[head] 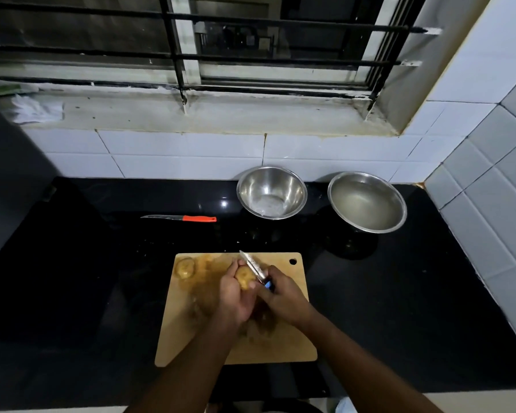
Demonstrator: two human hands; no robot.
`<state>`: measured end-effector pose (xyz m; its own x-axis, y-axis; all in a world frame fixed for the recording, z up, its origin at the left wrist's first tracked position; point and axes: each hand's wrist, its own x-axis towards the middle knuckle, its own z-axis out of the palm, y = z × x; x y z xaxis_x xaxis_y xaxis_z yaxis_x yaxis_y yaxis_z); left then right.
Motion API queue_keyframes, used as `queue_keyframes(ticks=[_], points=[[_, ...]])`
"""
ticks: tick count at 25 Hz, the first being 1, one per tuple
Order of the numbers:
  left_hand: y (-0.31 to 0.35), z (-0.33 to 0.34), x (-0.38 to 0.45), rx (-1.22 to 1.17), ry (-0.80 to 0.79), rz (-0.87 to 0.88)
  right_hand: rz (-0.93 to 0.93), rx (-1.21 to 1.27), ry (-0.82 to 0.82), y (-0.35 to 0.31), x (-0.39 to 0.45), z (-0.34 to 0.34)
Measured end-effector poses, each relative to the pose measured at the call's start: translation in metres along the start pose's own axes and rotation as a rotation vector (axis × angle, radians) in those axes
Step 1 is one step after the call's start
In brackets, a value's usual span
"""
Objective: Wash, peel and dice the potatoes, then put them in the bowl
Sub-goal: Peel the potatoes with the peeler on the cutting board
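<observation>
Black counter (72, 263), unlabelled peeler (254, 268) against potato (245, 277) over board (280, 347).

Left hand (234, 296) grips small yellow-brown potato (245, 277) above rectangular wooden cutting board (292, 338); right hand (283, 295) holds metal-bladed peeler (255, 265) against it. Second potato (185, 267) on board's far-left corner.

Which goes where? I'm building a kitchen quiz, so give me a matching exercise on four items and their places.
Things:
1. orange-handled knife
2. peeler
3. spare potato
4. water-filled bowl

Places:
A. board's far-left corner
B. right hand
C. counter, far right by the wall
D. counter, beyond the board

Pairs: 1-D, 2-B, 3-A, 4-C
</observation>
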<state>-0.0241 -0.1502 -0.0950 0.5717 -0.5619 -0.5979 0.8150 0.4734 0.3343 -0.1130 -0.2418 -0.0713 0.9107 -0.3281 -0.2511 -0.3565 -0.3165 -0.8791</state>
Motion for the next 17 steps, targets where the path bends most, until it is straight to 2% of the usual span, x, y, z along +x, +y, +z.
queue_keyframes(ticks=[6,9,17], points=[[-0.008,-0.005,-0.002,-0.196,-0.107,-0.045,0.050,-0.300,0.101,0.010,-0.001,0.015],[-0.008,-0.015,-0.003,-0.124,-0.112,-0.087,0.061,-0.435,0.138,0.007,-0.004,0.021],[-0.007,-0.022,-0.004,-0.162,0.059,-0.229,0.090,-0.580,0.169,0.004,-0.013,0.035]])
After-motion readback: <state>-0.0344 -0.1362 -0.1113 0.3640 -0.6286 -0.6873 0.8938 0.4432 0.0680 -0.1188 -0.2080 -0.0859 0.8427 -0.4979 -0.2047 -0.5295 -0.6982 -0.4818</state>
